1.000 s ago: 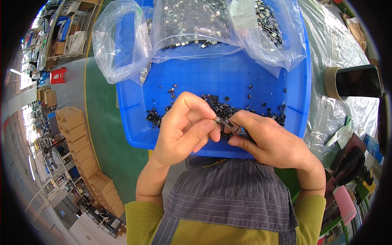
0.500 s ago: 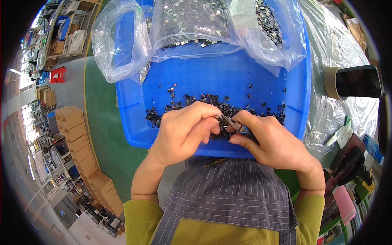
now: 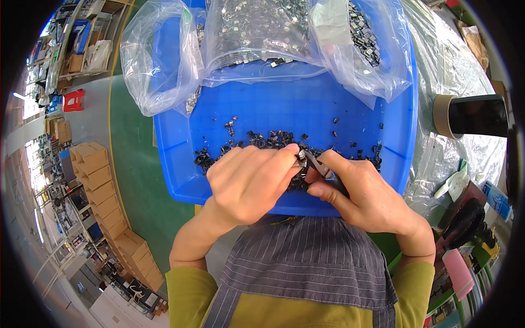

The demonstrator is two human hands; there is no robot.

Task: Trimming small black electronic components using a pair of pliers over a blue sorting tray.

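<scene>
My left hand (image 3: 245, 185) is closed, its thumb and forefinger pinching a small black-and-silver part (image 3: 301, 157). My right hand (image 3: 372, 192) grips a pair of cutting pliers (image 3: 330, 175) with dark and blue handles. The pliers' jaws meet the small part at my left fingertips; whether they bite on it I cannot tell. Below both hands, a heap of small black pieces (image 3: 273, 139) lies along the near side of a blue plastic tray (image 3: 402, 131). My hands hide part of that heap.
Clear plastic bags (image 3: 158, 60) with small metallic parts lie across the tray's far half. On the right, a tape roll (image 3: 442, 116) and a phone (image 3: 480, 115) sit on a plastic-covered table (image 3: 454, 60). Cardboard boxes (image 3: 101, 183) stand on the floor at left.
My left hand has turned so its knuckles face up, and its fingers have closed in on the small part. The pliers stay in my right hand, almost in place.
</scene>
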